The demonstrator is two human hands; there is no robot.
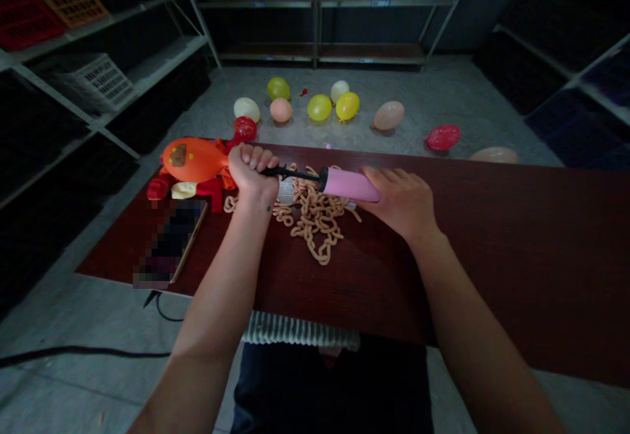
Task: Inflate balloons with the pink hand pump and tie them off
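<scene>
A slack grip could let the orange balloon (199, 163) slip.
My left hand (253, 168) is clamped where its neck seems to meet the pink pump (347, 184), over the table (492, 237); my right hand (406, 201) grips the barrel. Overfilling might burst it.

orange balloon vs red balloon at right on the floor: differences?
The orange balloon is gripped at its neck end by the left hand; the red balloon lies loose on the floor.
The orange balloon has a brown patch; no such patch shows on the red balloon.
Both look inflated.
</scene>
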